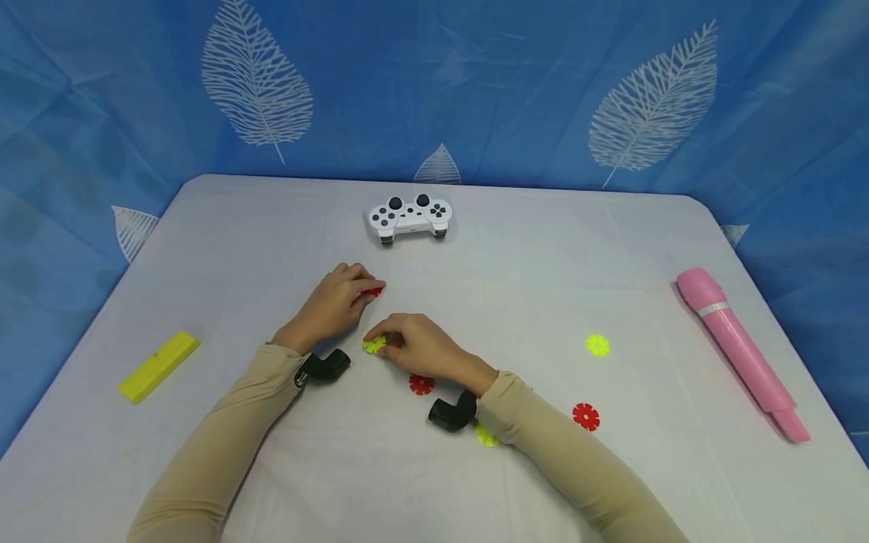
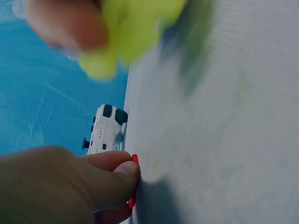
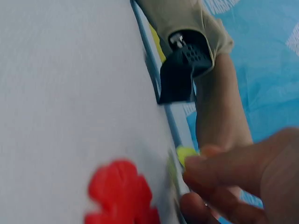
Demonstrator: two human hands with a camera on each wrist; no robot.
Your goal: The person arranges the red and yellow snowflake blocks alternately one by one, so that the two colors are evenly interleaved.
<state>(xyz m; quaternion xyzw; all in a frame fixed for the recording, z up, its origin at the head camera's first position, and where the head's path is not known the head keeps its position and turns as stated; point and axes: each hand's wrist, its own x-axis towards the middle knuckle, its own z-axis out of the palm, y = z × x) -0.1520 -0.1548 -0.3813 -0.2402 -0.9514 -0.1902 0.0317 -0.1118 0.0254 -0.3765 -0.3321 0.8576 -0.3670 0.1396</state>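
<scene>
In the head view my left hand (image 1: pixel 331 303) pinches a red notched plastic disc (image 1: pixel 376 291) between thumb and fingers, left of the table's middle. The left wrist view shows this red disc (image 2: pixel 135 160) edge-on at the fingertips, near the tabletop. Nearer to me, my right hand (image 1: pixel 424 343) pinches a yellow notched disc (image 1: pixel 372 346); it is blurred in the left wrist view. Below the right hand lies another red disc (image 1: pixel 422 385). A second yellow disc (image 1: pixel 486 436) is partly covered by the right forearm.
Farther right lie a yellow disc (image 1: pixel 598 345) and a red disc (image 1: pixel 586 416). A white game controller (image 1: pixel 410 219) sits beyond the hands. At the right edge is a pink microphone-shaped stick (image 1: pixel 743 351), and at the left a yellow block (image 1: pixel 159 366). Blue cloth (image 1: pixel 516 90) hangs behind.
</scene>
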